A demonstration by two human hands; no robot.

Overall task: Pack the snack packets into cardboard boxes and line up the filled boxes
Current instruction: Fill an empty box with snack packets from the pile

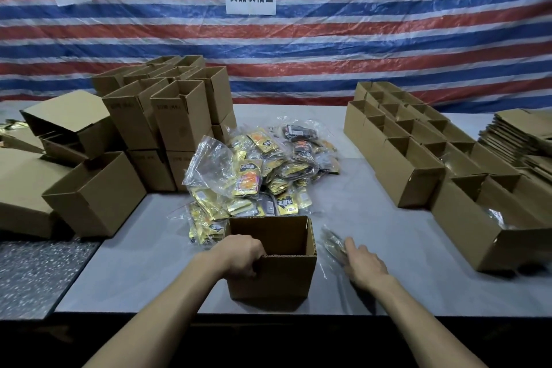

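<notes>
The left hand [243,257] is curled over the near-left rim of the open cardboard box [286,275], so that's properly gripped. The right hand [364,266] is laid against a blurry packet [333,243] at the box's 3 o'clock, and whether it's gripped or only touched can't be told. The packet pile [268,170] is heaped at 12 o'clock, stacked boxes [167,116] at 10, rowed boxes [418,155] at 2.

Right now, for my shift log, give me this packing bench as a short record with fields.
Open box: upright at the near edge of the table, contents not visible
Left hand: grips the box's near-left rim
Right hand: at a blurred packet right of the box; grip unclear
Packet pile: behind the box
Box rows: right, open-topped
Stacked boxes: left rear
</notes>
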